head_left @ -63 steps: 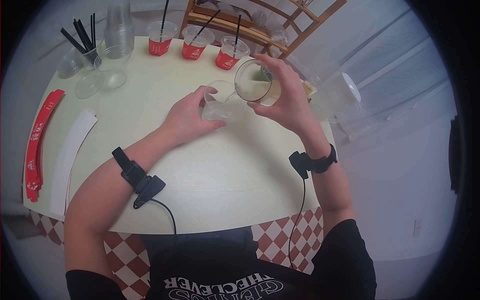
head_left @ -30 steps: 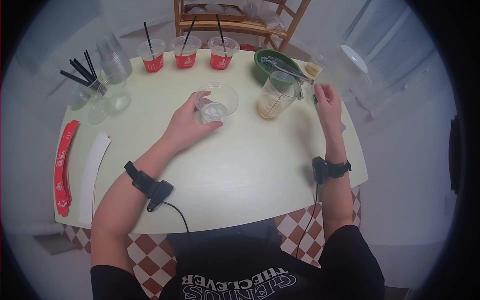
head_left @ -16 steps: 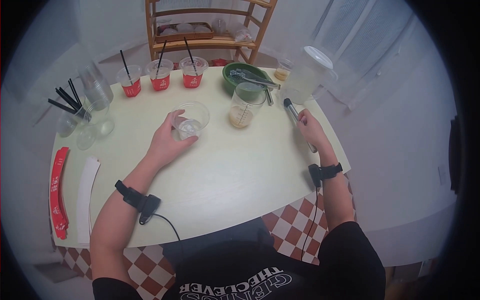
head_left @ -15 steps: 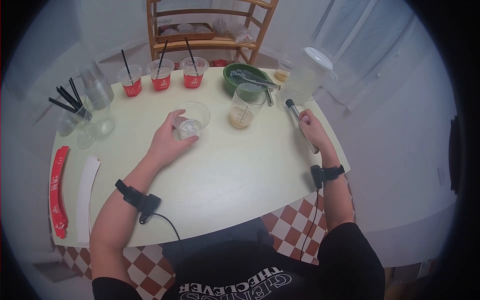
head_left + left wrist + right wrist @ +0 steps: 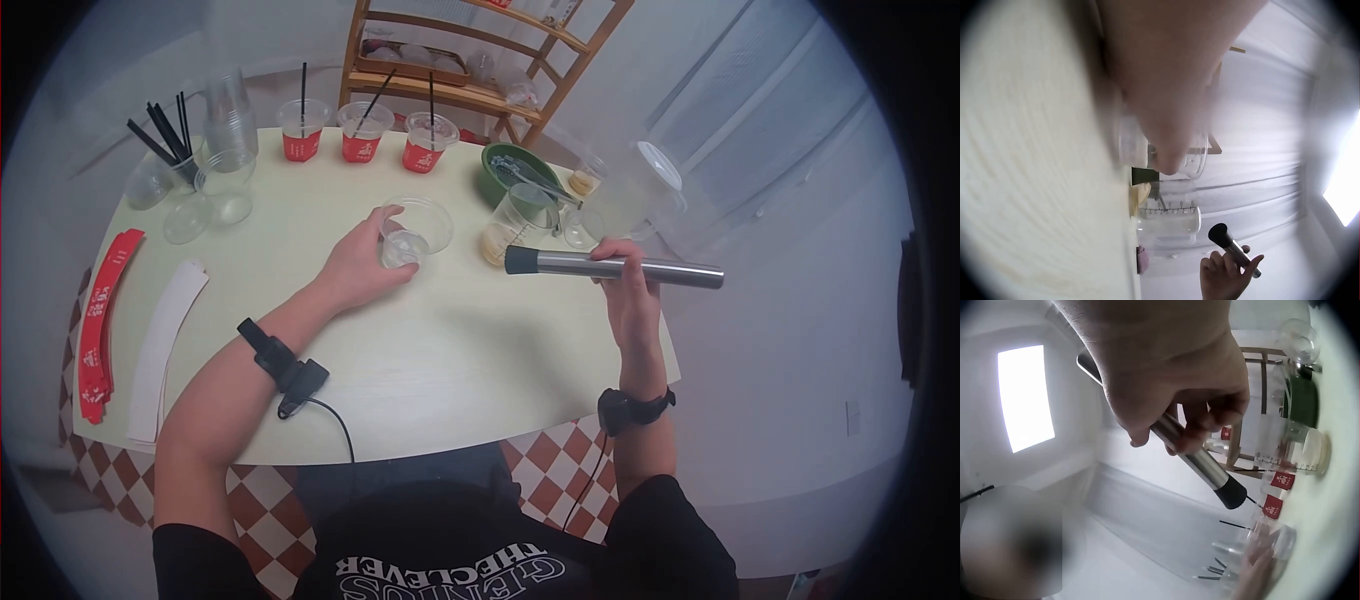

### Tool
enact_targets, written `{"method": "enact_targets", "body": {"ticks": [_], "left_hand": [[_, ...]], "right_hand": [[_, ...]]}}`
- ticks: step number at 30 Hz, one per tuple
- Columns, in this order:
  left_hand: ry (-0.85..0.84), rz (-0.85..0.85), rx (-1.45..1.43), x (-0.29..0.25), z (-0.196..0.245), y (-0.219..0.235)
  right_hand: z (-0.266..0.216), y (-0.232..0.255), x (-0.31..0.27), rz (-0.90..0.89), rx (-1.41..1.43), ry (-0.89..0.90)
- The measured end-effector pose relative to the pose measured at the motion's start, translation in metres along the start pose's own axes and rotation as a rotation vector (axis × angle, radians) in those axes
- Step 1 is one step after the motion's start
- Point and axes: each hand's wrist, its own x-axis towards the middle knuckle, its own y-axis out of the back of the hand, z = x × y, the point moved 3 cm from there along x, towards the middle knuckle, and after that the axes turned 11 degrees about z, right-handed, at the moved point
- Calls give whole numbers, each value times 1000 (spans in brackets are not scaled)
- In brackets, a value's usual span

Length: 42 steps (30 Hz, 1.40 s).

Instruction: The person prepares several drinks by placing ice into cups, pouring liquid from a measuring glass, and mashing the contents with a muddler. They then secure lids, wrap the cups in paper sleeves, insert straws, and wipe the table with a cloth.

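Observation:
My left hand (image 5: 362, 262) curls round a clear plastic cup (image 5: 432, 222) standing on the table, with clear contents low inside it. In my right hand (image 5: 630, 300) is a steel muddler (image 5: 680, 272) with a black end, gripped by its shaft and raised above the table, lying nearly level. That black end is beside the measuring cup (image 5: 522, 212), which holds a little pale brown liquid. The right wrist view shows the fingers round the muddler (image 5: 1200, 465), its black end pointing down. In the left wrist view the left hand (image 5: 1163, 94) partly hides the cup.
Three red-sleeved cups with straws (image 5: 362, 148) line the table's far edge. A green bowl (image 5: 498, 192) with tongs and a clear pitcher (image 5: 640, 190) stand at the back right. Stacked cups (image 5: 230, 125), black straws (image 5: 165, 140), red sleeves (image 5: 98, 325) and white strips (image 5: 168, 345) are at the left.
My right hand first set down the measuring cup, then took hold of the muddler on the table and lifted it, turning it level. The left hand has kept its hold on the clear cup.

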Motion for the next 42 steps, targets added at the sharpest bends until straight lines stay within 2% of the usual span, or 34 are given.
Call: {"method": "enact_targets", "body": {"ticks": [2,6,8,10,11,12,14,15,16,18,19,20,22,23,24,26,27,29,30,32,33,34,36,37,40,41,42], "left_hand": [[-21,-8,3,-1,2,0],[0,66,-89,-1,1,-2],[28,83,-69,0,4,-1],[38,1,-61,1,7,0],[43,6,-50,0,6,0],[51,19,-39,1,8,3],[85,-55,-50,1,11,3],[79,-17,-47,-1,13,5],[87,-15,-46,-1,14,5],[132,-26,-73,1,12,5],[141,-39,-58,2,11,4],[144,-33,-59,2,10,5],[75,-19,-44,1,12,4],[77,-19,-47,2,11,3],[54,-24,-47,2,11,3],[34,-37,-39,2,11,3],[66,-30,-33,2,13,4],[100,-15,-23,2,12,6],[85,-21,-31,2,12,6],[67,-27,-40,2,11,3],[63,-17,-55,1,11,3],[61,-7,-68,1,12,4],[59,-6,-55,1,10,2],[55,-1,-46,2,9,1],[-5,-15,-102,3,9,0],[-4,-22,-95,4,9,0],[36,-26,-77,4,11,2]], "right_hand": [[-3,-31,20,-190,96,244],[-6,-117,53,-331,376,271],[15,-155,66,-344,337,192],[30,-184,68,-306,170,-15],[29,-200,65,-258,127,-48],[37,-207,68,-271,141,-47],[59,-219,74,-373,493,-298],[56,-228,76,-280,487,-281],[54,-231,80,-284,490,-289],[52,-226,95,-111,279,-185],[48,-222,100,-82,155,-154],[40,-220,103,-89,155,-155],[35,-220,98,-289,141,-435],[38,-223,94,-399,219,-499],[41,-229,89,-419,300,-497],[44,-237,87,-222,355,-307],[42,-236,87,-219,360,-313],[36,-227,93,-87,35,-217],[37,-224,94,-92,37,-216],[43,-224,84,-397,259,-422],[40,-228,77,-319,337,-369],[40,-227,78,-318,340,-369],[37,-220,83,-109,84,-106],[37,-219,83,-104,92,-107],[46,-223,74,-386,300,-374],[47,-224,72,-309,349,-261],[47,-223,73,-303,353,-266]]}}
